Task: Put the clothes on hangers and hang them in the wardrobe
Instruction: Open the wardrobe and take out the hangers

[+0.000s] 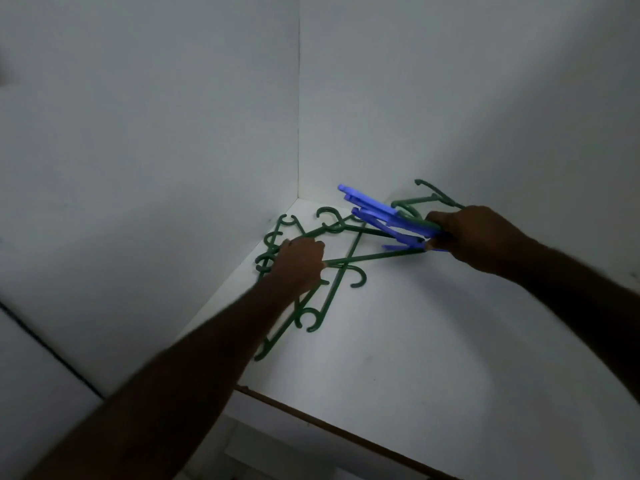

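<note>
Green hangers [343,261] lie in a loose, crossed heap on the white shelf [415,341], pushed toward its back left corner where two white walls [138,133] meet. The left hand [299,263] sits on the left part of the heap, fingers curled around green bars there. The right hand [467,233] is at the right of the heap, near the back wall, and grips a bundle of blue hangers [384,216] together with at least one green one; the bundle is raised off the shelf and points left toward the corner. One green bar runs between the two hands. The shelf's brown front edge [329,427] shows below the forearms.
</note>
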{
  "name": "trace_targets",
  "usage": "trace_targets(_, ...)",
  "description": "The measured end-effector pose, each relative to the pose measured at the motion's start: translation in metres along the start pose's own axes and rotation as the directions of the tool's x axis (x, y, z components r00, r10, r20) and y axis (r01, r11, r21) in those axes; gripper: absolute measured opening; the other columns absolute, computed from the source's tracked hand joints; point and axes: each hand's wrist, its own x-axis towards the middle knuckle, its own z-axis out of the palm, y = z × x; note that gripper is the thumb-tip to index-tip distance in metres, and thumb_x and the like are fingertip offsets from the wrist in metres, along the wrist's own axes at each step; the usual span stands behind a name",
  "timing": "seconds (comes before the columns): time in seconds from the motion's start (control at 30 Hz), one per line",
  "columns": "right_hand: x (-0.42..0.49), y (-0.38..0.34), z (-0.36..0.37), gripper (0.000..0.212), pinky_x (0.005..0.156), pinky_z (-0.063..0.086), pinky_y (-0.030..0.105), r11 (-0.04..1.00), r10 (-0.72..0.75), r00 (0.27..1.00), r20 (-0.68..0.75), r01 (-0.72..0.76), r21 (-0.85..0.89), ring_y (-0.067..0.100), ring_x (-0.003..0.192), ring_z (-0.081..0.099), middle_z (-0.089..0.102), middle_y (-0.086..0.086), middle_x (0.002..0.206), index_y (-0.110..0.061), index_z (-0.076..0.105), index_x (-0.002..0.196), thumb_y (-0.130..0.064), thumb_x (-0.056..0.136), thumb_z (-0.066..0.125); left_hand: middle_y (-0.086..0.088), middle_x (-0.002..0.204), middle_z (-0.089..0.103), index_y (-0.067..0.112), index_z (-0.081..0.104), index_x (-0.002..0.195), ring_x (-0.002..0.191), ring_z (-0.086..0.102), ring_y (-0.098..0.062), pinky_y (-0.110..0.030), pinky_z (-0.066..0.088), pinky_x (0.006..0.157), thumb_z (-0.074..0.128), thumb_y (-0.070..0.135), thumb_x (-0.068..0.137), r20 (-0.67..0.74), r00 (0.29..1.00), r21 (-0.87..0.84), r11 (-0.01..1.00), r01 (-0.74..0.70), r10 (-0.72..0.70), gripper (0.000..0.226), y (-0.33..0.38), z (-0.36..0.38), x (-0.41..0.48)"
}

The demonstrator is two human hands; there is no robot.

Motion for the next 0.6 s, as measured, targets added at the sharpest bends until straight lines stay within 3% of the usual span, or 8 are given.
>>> trace_targets(0.1, -0.008, 0.011, -0.011, 0.011, 0.058, 0.029, 0.034, 0.989, 0.078, 0.991, -0.113, -0.063, 0.133, 0.022, 0.063, 0.051, 0.05, -0.006, 0.056, -0.018, 0.064, 0.088, -0.027, 0.088, 0.071, -0.009, 0.109, 0.063, 0.012, 0.062, 0.108, 0.106, 0.059, -0.025, -0.038, 0.046, 0.091, 0.047, 0.025, 0.099, 0.057, 0.998, 0.064, 0.998, -0.024, 0.02, 0.022, -0.01, 0.005, 0.013)
trace_targets(0.2, -0.016, 0.021, -0.033, 0.027, 0.062, 0.03, 0.031, 0.977, 0.129, 0.963, -0.235, -0.082, 0.197, 0.024, 0.064, 0.054, 0.056, 0.005, 0.061, -0.009, 0.068, 0.106, -0.029, 0.087, 0.072, -0.009, 0.105, 0.064, 0.011, 0.064, 0.105, 0.101, 0.062, -0.024, -0.035, 0.05, 0.086, 0.049, 0.02, 0.098, 0.059, 0.998, 0.064, 0.998, -0.03, 0.026, 0.019, -0.011, 0.006, 0.017)
trace_targets(0.27, -0.025, 0.026, -0.047, 0.026, 0.061, 0.03, 0.032, 0.989, 0.09, 0.959, -0.269, -0.055, 0.135, 0.024, 0.061, 0.052, 0.05, -0.001, 0.055, -0.006, 0.067, 0.103, -0.026, 0.087, 0.072, -0.008, 0.103, 0.065, 0.012, 0.066, 0.104, 0.099, 0.063, -0.023, -0.034, 0.051, 0.085, 0.052, 0.019, 0.096, 0.031, 0.999, 0.068, 0.998, -0.015, 0.013, 0.018, -0.009, 0.007, 0.022)
trace_targets(0.33, -0.036, 0.031, -0.053, 0.02, 0.059, 0.032, 0.033, 0.999, 0.035, 0.958, -0.284, -0.039, -0.01, 0.031, 0.059, 0.058, 0.056, 0.007, 0.056, -0.007, 0.066, 0.096, -0.023, 0.086, 0.073, -0.007, 0.102, 0.066, 0.012, 0.067, 0.103, 0.097, 0.063, -0.022, -0.032, 0.049, 0.081, 0.052, 0.019, 0.096, 0.024, 1.0, 0.07, 0.998, -0.005, 0.003, 0.018, -0.008, 0.008, 0.025)
trace_targets(0.4, -0.05, 0.04, -0.045, 0.022, 0.059, 0.04, 0.035, 0.979, 0.006, 0.97, -0.242, -0.055, -0.196, 0.038, 0.065, 0.064, 0.067, 0.018, 0.072, -0.011, 0.067, 0.103, -0.025, 0.086, 0.073, -0.007, 0.101, 0.066, 0.011, 0.067, 0.1, 0.096, 0.063, -0.022, -0.031, 0.048, 0.078, 0.051, 0.018, 0.096, 0.026, 1.0, 0.06, 0.998, 0.004, -0.005, 0.017, -0.006, 0.008, 0.028)
trace_targets(0.5, -0.078, 0.045, -0.013, 0.032, 0.069, 0.048, 0.033, 0.89, 0.101, 0.992, -0.081, -0.126, -0.438, 0.033, 0.084, 0.068, 0.072, 0.007, 0.1, -0.031, 0.062, 0.121, -0.041, 0.091, 0.064, -0.006, 0.103, 0.065, 0.01, 0.065, 0.098, 0.097, 0.062, -0.023, -0.03, 0.045, 0.077, 0.052, 0.018, 0.095, -0.006, 1.0, 0.066, 0.998, 0.018, -0.017, 0.015, -0.006, 0.006, 0.029)
trace_targets(0.57, -0.099, 0.042, 0.013, 0.03, 0.074, 0.054, 0.031, 0.906, 0.085, 0.996, 0.006, -0.075, -0.416, 0.024, 0.09, 0.069, 0.071, -0.002, 0.106, -0.036, 0.061, 0.121, -0.04, 0.091, 0.065, -0.007, 0.106, 0.064, 0.009, 0.064, 0.1, 0.1, 0.062, -0.024, -0.032, 0.045, 0.079, 0.053, 0.019, 0.095, -0.037, 0.999, 0.083, 0.996, 0.025, -0.023, 0.016, -0.006, 0.001, 0.031)
trace_targets(0.6, -0.108, 0.037, 0.024, 0.03, 0.082, 0.052, 0.029, 0.926, 0.122, 0.987, 0.102, -0.076, -0.369, 0.018, 0.101, 0.067, 0.068, -0.008, 0.116, -0.038, 0.056, 0.127, -0.039, 0.097, 0.056, -0.007, 0.106, 0.064, 0.01, 0.064, 0.101, 0.101, 0.062, -0.025, -0.033, 0.046, 0.08, 0.053, 0.019, 0.095, -0.038, 0.999, 0.087, 0.996, 0.03, -0.026, 0.016, -0.005, -0.003, 0.032)
